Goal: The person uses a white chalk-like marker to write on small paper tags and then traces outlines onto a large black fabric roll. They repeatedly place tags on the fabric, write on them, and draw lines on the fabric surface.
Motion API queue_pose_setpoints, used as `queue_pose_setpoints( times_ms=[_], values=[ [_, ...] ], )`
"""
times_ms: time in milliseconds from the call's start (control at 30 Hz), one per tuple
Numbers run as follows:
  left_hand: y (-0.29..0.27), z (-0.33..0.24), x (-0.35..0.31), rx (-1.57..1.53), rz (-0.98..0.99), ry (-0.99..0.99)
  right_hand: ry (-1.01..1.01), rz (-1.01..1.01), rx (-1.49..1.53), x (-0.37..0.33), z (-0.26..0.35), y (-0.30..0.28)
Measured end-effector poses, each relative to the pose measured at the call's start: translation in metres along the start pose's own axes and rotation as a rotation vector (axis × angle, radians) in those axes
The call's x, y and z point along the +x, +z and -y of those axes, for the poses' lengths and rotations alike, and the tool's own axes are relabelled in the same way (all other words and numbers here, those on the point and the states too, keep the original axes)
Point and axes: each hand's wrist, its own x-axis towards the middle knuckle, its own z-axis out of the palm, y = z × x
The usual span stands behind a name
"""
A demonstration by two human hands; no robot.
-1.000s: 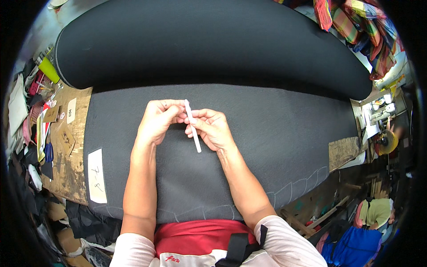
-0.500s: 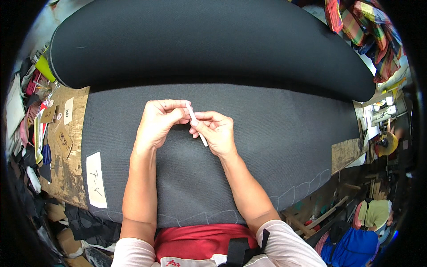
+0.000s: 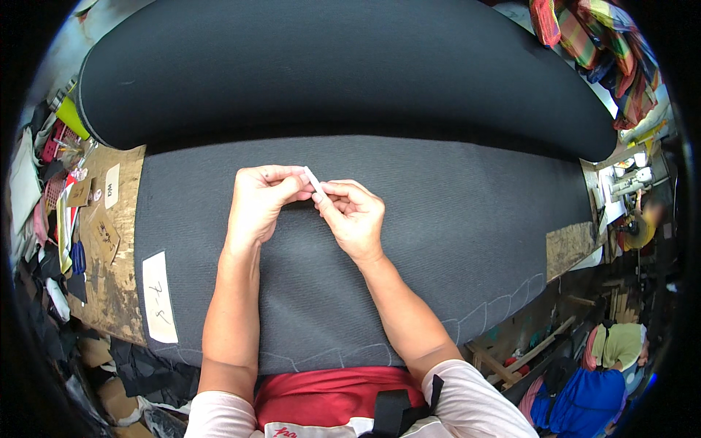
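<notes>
Over the middle of the dark grey fabric [image 3: 438,219], both hands meet on a thin white, chalk-like stick [image 3: 312,178]. My left hand [image 3: 257,197] pinches its upper end between thumb and fingertips. Lower down, the thumb and fingers of my right hand [image 3: 356,215] close round it, and its lower end is hidden by that hand. The stick is tilted, with its top toward the left. Thin wavy pale lines run along the fabric's near edge. A white paper label [image 3: 159,298] with handwriting lies on the fabric at the left.
A large black fabric roll [image 3: 336,69] spans the far side. Brown tags [image 3: 105,233] and dark blue scissors [image 3: 78,258] lie on the worn wooden table [image 3: 125,274]. A machine [image 3: 634,182] stands at the right. Fabric scraps [image 3: 150,369] pile up at lower left; wooden bars [image 3: 537,347] are lower right.
The stick's lower part, which stuck out below my right hand, no longer shows. My right hand has shifted slightly around the stick; my left stays almost in place.
</notes>
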Motion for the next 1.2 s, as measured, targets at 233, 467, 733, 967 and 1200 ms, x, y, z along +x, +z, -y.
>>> queue_pose_setpoints(
  times_ms=[233, 467, 733, 967, 1200],
  values=[
    [0.0018, 0.0034, -0.0006, 0.01, -0.016, 0.041, -0.088, 0.021, -0.146, -0.0001, 0.0005, -0.0021],
    [0.0043, 0.0052, -0.0023, 0.059, -0.024, 0.106, -0.129, 0.059, -0.224, 0.0002, 0.0032, -0.0037],
    [0.004, 0.0031, -0.0017, -0.003, 0.006, 0.071, 0.038, 0.054, 0.121, -0.0013, 0.0069, -0.0016],
    [0.0024, 0.0026, -0.001, -0.082, 0.043, 0.016, 0.066, 0.031, 0.136, -0.0009, 0.0048, -0.0028],
    [0.003, 0.0027, -0.0013, -0.057, 0.04, 0.051, 0.061, 0.032, 0.113, -0.001, 0.0043, -0.003]
  ],
)
